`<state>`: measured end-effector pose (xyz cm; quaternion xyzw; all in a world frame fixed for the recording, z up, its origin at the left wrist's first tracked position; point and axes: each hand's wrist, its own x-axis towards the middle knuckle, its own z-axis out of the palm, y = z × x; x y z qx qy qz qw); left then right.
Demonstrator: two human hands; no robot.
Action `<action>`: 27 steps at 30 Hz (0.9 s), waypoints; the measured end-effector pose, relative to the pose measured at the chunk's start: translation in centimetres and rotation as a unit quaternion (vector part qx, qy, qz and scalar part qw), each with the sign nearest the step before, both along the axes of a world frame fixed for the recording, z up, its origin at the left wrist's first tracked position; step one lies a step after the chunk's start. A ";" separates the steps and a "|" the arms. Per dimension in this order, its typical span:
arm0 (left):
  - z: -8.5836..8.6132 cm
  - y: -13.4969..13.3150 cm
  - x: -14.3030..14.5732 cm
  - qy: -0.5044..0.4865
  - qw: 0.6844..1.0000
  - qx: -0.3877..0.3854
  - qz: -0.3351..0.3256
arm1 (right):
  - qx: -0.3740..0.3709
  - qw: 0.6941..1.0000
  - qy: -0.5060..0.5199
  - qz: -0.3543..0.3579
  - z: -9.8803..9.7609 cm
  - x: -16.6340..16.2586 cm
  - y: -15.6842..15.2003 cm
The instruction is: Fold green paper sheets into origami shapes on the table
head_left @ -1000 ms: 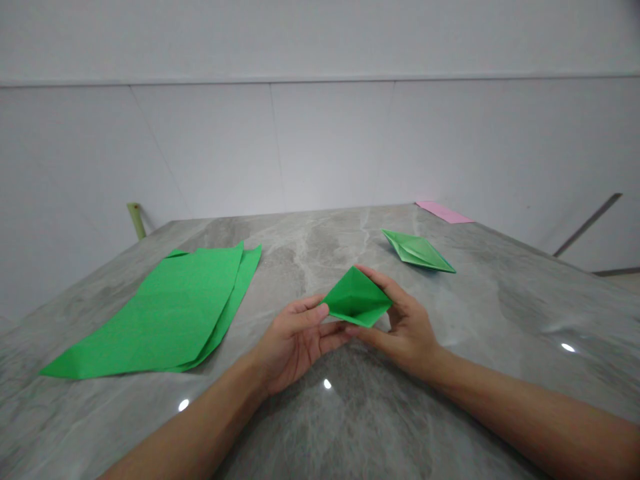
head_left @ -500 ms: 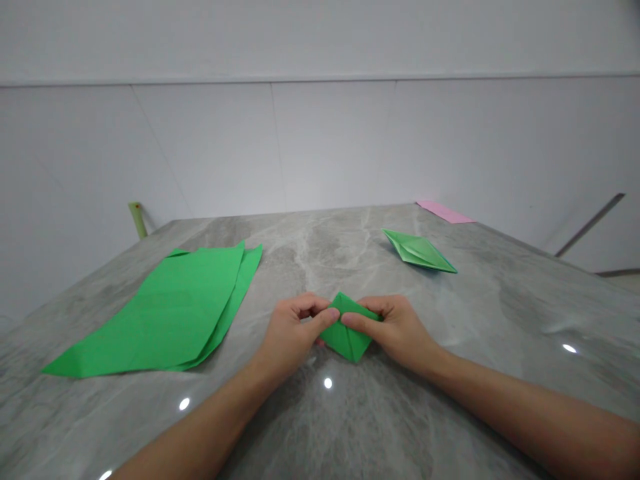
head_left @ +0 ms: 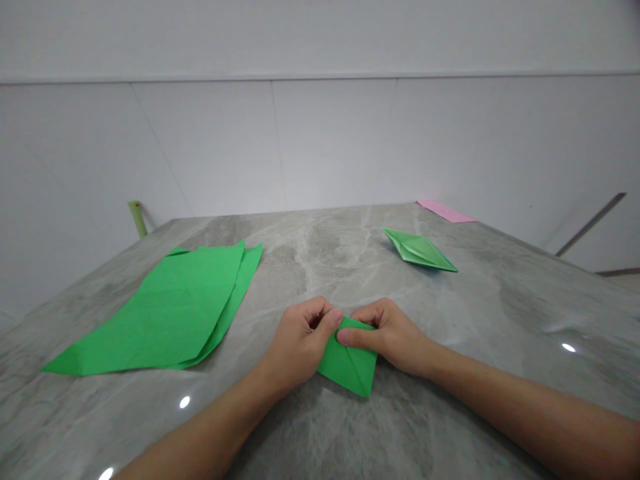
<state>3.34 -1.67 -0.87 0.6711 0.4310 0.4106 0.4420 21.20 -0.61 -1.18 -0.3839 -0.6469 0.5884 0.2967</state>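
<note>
Between my two hands is a small folded green paper, creased down its middle, with one corner pointing down toward me. My left hand pinches its upper left part, thumb on top. On the upper right edge, my right hand grips it with the thumb pressed flat near the crease and the fingers curled behind. Both thumbs nearly meet at the top of the paper. The fingers' undersides and the paper's back are hidden.
Several green paper sheets lie stacked at the left, edges curling. A folded light green paper boat shape rests beyond my right hand. Farther back is a pink paper. All are on a grey marbled table against a white wall.
The folded paper has turned and tipped, so its lower corner now points nearer to me and slightly right. Both hands have shifted slightly toward me and keep their hold.
</note>
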 end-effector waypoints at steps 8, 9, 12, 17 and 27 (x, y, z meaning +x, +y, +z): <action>-0.4 -0.2 0.1 0.118 0.987 0.104 0.046 | -0.002 0.999 0.017 0.033 -0.6 -0.2 0.1; -0.4 -0.1 0.1 0.135 0.984 0.111 0.035 | 0.000 0.999 0.024 0.033 -0.7 -0.3 0.1; -0.3 0.0 0.0 0.164 0.979 0.119 0.002 | 0.004 0.999 0.037 0.027 -0.7 -0.4 0.1; -0.5 -0.1 -0.1 0.182 0.976 0.122 0.022 | -0.013 1.000 0.016 0.002 -0.3 -0.6 0.1; -0.7 -0.3 0.7 0.150 0.973 0.141 0.107 | -0.065 0.998 0.027 -0.004 0.1 -0.8 0.2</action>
